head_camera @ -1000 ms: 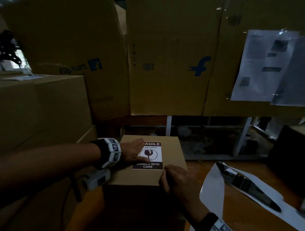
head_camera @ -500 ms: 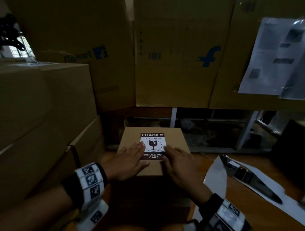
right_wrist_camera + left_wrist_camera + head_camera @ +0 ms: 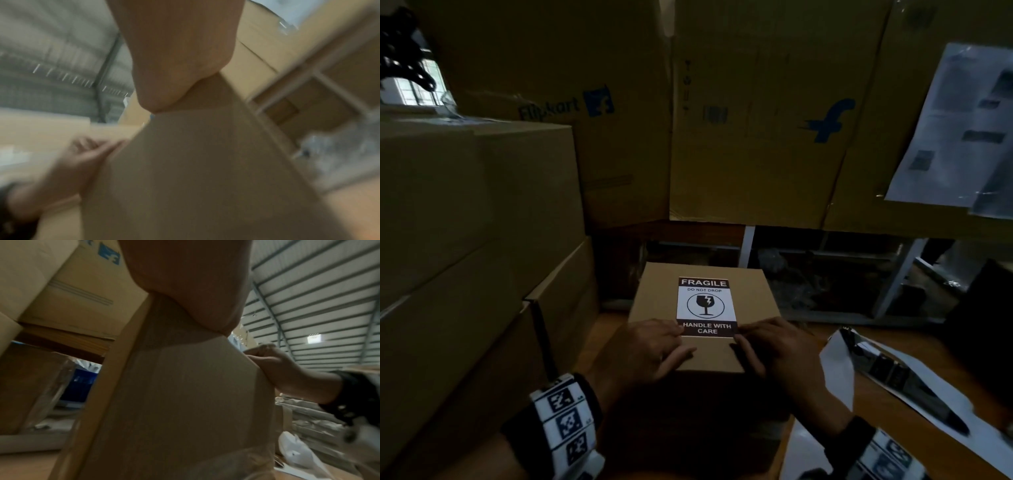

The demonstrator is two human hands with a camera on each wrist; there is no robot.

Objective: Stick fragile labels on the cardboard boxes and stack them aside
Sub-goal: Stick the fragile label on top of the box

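**At centre of the table: label down on box, edges under pressure**

On the wooden table (image 3: 893,349), near centre: small cardboard box (image 3: 753,294), closed, contents not visible. Fragile label (image 3: 706,306) lying flat on its top face, upright to the viewer, roughly centred.

Left hand (image 3: 643,353) laid flat on the box top, fingers straight, fingertips touching the label's near-left corner. Right hand (image 3: 774,346) likewise laid flat at the near-right corner. Both grips released, pressing only, grasping nothing. Wrist views confirm palms resting over the near top edge of the box; right wrist view blurred.

Risks, as judged:
- Far edge of label untouched by either hand; possible lifting or trapped air if left unpressed.
- Uneven pressing from the near corners likely to crease the label.
- Box standing tall and narrow; pressure near its near edge could tip it toward the person.
- Peeled backing sheets (image 3: 914,380) lying loose to the right; could slide or catch a sleeve during the lift.

Containers: stacked cardboard boxes (image 3: 465,240) at left, all closed, contents unseen. Large printed cartons (image 3: 756,120) at far side, closed.
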